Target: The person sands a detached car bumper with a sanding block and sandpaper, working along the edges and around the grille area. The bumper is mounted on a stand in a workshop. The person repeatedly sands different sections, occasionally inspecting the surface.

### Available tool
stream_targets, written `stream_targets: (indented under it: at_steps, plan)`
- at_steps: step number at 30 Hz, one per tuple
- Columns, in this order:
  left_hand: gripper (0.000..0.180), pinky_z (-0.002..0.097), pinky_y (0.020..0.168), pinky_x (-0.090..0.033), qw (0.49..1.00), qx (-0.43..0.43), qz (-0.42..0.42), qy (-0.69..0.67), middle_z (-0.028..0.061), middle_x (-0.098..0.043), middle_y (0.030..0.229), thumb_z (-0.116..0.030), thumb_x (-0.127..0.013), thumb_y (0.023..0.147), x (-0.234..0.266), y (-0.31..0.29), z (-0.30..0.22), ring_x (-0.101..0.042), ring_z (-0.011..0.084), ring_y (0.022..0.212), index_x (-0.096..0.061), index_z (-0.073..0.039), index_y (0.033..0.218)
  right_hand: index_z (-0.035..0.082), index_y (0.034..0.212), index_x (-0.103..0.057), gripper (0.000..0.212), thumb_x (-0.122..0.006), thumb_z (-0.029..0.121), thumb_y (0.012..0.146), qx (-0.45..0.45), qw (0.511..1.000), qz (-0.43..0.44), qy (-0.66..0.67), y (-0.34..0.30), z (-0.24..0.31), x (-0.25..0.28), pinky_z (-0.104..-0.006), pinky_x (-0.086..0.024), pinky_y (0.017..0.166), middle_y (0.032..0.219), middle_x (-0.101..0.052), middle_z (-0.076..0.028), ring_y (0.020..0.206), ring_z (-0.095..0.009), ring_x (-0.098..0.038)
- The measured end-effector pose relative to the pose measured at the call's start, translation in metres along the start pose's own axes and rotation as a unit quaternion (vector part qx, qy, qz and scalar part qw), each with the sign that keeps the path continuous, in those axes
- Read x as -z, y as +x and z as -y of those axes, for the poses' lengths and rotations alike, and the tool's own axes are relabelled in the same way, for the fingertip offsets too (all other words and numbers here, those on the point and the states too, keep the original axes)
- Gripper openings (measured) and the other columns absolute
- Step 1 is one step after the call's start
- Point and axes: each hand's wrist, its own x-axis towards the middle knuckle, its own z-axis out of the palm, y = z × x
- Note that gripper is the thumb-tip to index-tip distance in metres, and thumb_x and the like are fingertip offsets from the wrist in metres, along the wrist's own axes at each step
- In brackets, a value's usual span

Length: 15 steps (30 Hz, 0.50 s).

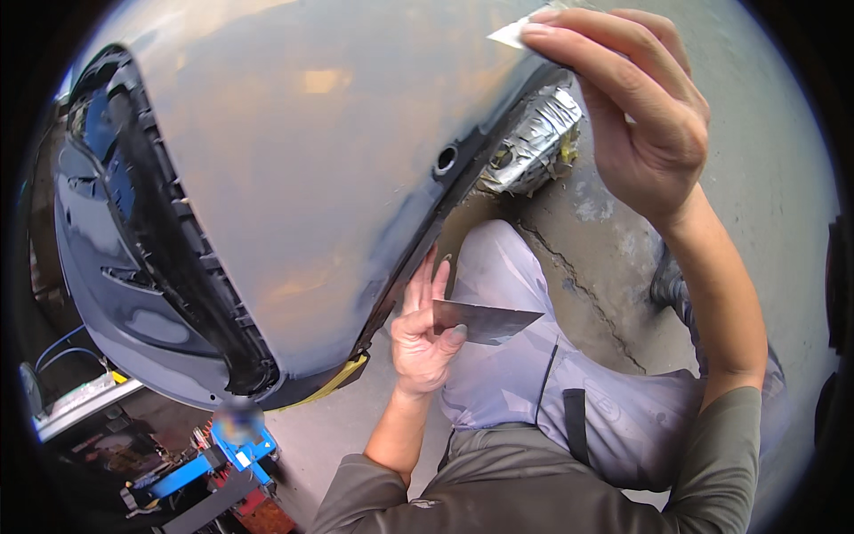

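Observation:
A car body panel [267, 178], patchy grey and tan with a dull surface, fills the upper left. At its upper right edge my right hand [640, 107] is closed, pinching a small white paper-like piece [513, 34] between thumb and fingers. The piece lies at the panel's edge; most of it is covered by my fingers. My left hand [420, 343] is near the panel's lower edge, its thumb pressing a thin, flat dark grey sheet [489, 322] against the hand. Its other fingers reach up beside the panel edge. A round hole [446, 160] sits near that edge.
A wheel wrapped in silver film [538, 133] is beyond the panel. A black trim strip [178, 231] borders its left side. A blue stand [205, 463] is at the lower left. My bent leg [498, 276] is close to the panel, over a cracked concrete floor [587, 294].

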Motion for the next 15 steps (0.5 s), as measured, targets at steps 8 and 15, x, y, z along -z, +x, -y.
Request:
stream_targets:
  at_steps: [8, 15]
  plan:
    - [0.024, 0.0195, 0.082, -0.039, 0.958, 0.238, -0.067, -0.143, -0.0076, -0.051, 0.099, -0.024, -0.051, 0.117, -0.068, -0.04, -0.02, -0.041, 0.0025, 0.084, -0.059, -0.004, 0.127, 0.001, 0.12, -0.077, 0.033, -0.07, -0.009, 0.089, -0.017, 0.976, 0.211, 0.044, 0.063, 0.031, 0.086, -0.0396, -0.061, 0.08, 0.109, -0.077, -0.013, 0.097, -0.029, -0.074]
    - [0.042, 0.0357, 0.119, -0.041, 0.884, 0.239, 0.049, -0.399, 0.0118, -0.055, 0.152, -0.008, -0.041, 0.116, -0.111, 0.007, -0.062, -0.054, 0.0172, 0.138, -0.038, 0.0, 0.157, 0.006, 0.116, -0.08, 0.033, -0.075, 0.003, 0.084, -0.046, 0.937, 0.317, 0.139, 0.048, 0.148, 0.159, -0.0537, -0.057, 0.104, 0.112, -0.077, -0.009, 0.104, -0.028, -0.072]
